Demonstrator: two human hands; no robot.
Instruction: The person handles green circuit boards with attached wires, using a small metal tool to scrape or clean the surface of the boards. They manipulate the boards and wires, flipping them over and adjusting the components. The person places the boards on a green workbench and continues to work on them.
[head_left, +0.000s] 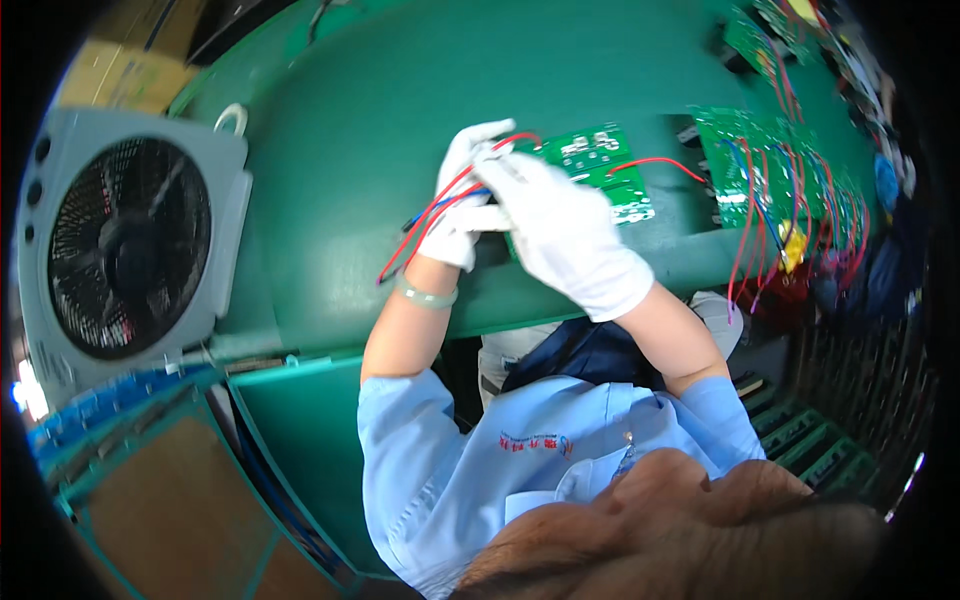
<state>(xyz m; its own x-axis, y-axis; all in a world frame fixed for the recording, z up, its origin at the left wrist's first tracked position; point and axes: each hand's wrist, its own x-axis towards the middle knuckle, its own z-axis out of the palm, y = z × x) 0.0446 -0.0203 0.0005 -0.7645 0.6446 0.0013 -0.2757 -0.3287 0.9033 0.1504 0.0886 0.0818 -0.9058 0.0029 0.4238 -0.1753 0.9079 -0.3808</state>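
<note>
Both my hands wear white gloves and meet over the green table point(340, 170). A bundle of red and blue wires point(417, 226) runs between them, the loose ends hanging toward the lower left. My left hand point(458, 165) is closed around the bundle from the far left side. Fingers of my right hand point(565, 220) close on the wires from the other side; its fingertips are partly hidden. Beside and partly under my right hand lies a green circuit board point(585, 150) with white components. One red wire point(650, 161) arches from this board toward the right.
More circuit boards point(735, 160) with dangling red and blue wires lie in a row on the right. Others point(755, 50) sit at the far right. A grey box fan point(130, 240) stands on the left, and cardboard point(120, 75) is behind it. Below it is a brown panel point(170, 490).
</note>
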